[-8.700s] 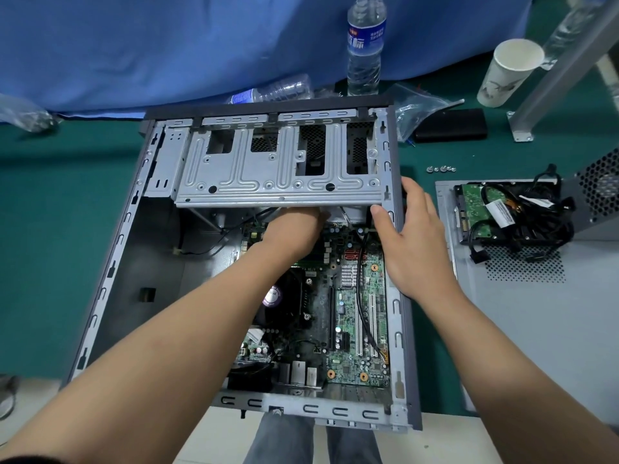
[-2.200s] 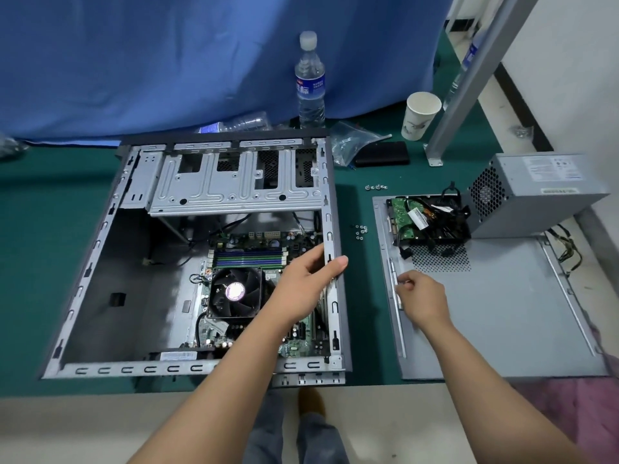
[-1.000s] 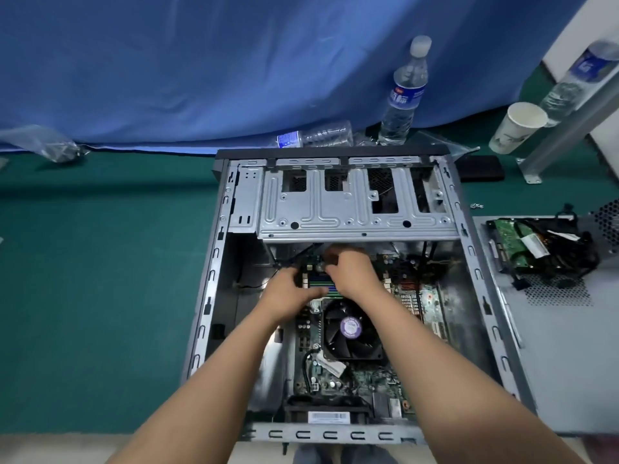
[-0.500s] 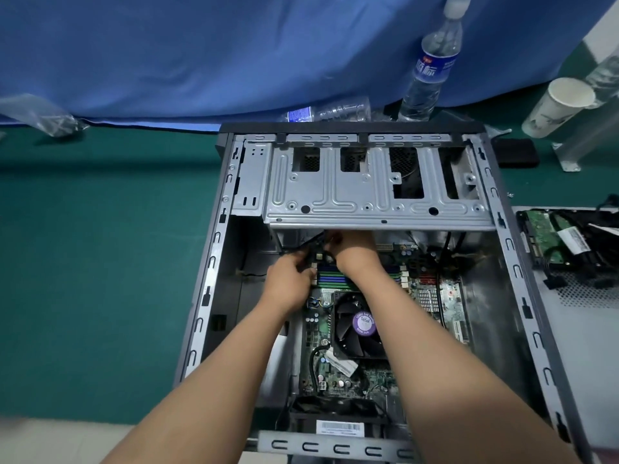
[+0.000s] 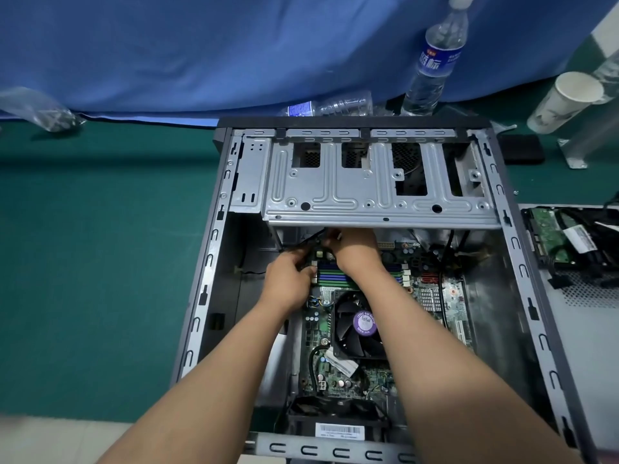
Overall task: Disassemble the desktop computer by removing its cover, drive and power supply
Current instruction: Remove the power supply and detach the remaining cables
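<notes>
The open computer case [image 5: 214, 236] lies flat on the green table, its motherboard and CPU fan [image 5: 360, 324] exposed. The empty metal drive cage [image 5: 378, 195] spans the far end. Both my hands are inside the case, just under the cage's front edge. My left hand [image 5: 289, 283] curls its fingers around a thin black cable [image 5: 306, 244] beside the memory sticks [image 5: 331, 276]. My right hand [image 5: 356, 251] pinches the cable's connector at the board's far edge, its fingertips partly hidden under the cage. The removed drive [image 5: 549, 236], with black cables, lies on the removed side cover [image 5: 589, 333] at right.
A standing water bottle [image 5: 435, 61], a lying crushed bottle [image 5: 335, 107] and a paper cup [image 5: 566, 100] are behind the case, in front of a blue curtain. A black flat object [image 5: 521, 149] lies beyond the case's far right corner. A plastic bag [image 5: 40, 110] sits far left.
Both hands moved from the case rim and the side cover into the case and have stayed on the cable under the cage for the last second. The view has drawn closer.
</notes>
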A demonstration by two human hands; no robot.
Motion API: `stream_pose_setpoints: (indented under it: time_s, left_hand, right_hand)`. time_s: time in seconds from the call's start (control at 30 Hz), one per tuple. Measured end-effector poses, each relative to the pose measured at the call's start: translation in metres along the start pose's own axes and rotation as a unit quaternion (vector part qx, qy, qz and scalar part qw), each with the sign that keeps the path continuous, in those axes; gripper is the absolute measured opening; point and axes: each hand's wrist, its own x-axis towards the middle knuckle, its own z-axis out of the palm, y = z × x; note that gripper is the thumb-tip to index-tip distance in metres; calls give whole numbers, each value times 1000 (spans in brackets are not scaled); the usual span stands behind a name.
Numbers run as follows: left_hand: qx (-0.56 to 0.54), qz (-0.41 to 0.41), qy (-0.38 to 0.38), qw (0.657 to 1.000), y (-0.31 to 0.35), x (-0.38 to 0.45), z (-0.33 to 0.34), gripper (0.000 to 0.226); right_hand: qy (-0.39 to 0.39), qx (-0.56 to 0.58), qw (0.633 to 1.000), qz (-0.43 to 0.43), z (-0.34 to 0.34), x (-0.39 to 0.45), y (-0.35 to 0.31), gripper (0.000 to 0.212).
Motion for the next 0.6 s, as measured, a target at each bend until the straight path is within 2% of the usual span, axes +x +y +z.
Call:
stream_pose_setpoints:
  time_s: [0.13, 0.37, 0.5, 0.6]
  left_hand:
    - [4, 3, -1, 1000, 0, -1, -1, 44]
    - [46, 19, -11, 999, 0, -1, -1, 42]
    - [44, 22, -11, 999, 1, -1, -2, 43]
    - [41, 19, -10, 999, 1, -1, -1, 43]
  right_hand:
    - [4, 0, 1000, -23, -4, -2, 1, 23]
    - [1, -18, 1000, -6, -1, -2, -2, 24]
    - [25, 14, 1000, 7, -3, -2, 0, 25]
    - [-20, 8, 1000, -12, -3, -5, 0, 32]
